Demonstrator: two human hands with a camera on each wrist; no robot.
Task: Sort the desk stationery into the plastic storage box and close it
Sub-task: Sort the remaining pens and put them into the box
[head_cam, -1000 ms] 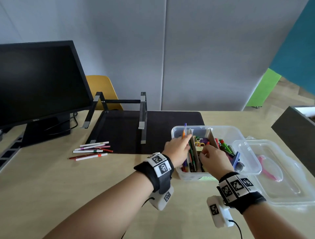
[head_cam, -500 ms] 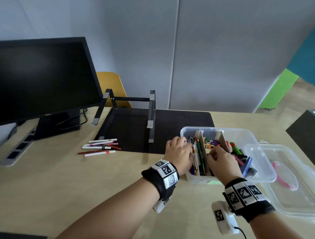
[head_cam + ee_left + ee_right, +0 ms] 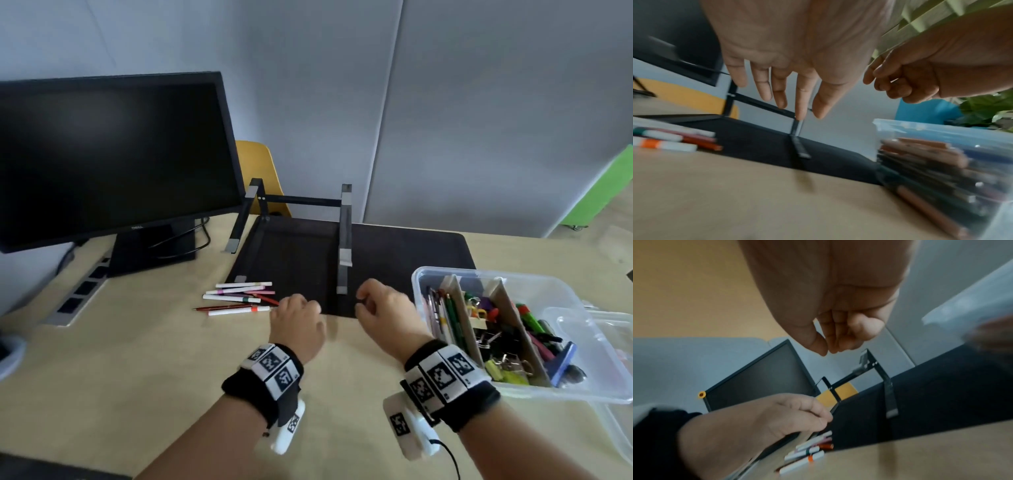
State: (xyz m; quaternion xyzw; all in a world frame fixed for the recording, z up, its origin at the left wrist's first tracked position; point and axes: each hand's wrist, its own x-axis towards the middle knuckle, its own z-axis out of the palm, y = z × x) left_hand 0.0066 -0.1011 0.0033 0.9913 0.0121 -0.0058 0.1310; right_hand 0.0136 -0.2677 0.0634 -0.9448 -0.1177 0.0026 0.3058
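Several loose pens and pencils [image 3: 239,296] [image 3: 670,141] [image 3: 807,452] lie on the desk by the mat's left corner. My left hand [image 3: 294,308] [image 3: 797,105] hovers just right of them, fingers straight and pointing down, holding nothing. My right hand [image 3: 364,301] [image 3: 830,347] hangs over the mat's front edge with fingers curled against the thumb, empty. The clear plastic box [image 3: 479,270] [image 3: 941,128] stands at the right, split by cardboard dividers [image 3: 459,308] and filled with pens, clips and markers. Its lid [image 3: 613,329] lies beside it on the right.
A black monitor [image 3: 102,154] stands at the back left, with a power strip [image 3: 78,291] below it. A black laptop stand [image 3: 298,233] sits on a dark desk mat [image 3: 394,246]. A yellow chair [image 3: 257,164] is behind the desk.
Both hands have left the box and moved left towards the loose pens. The left hand no longer holds the pens it brought to the box. The head view has swung left.
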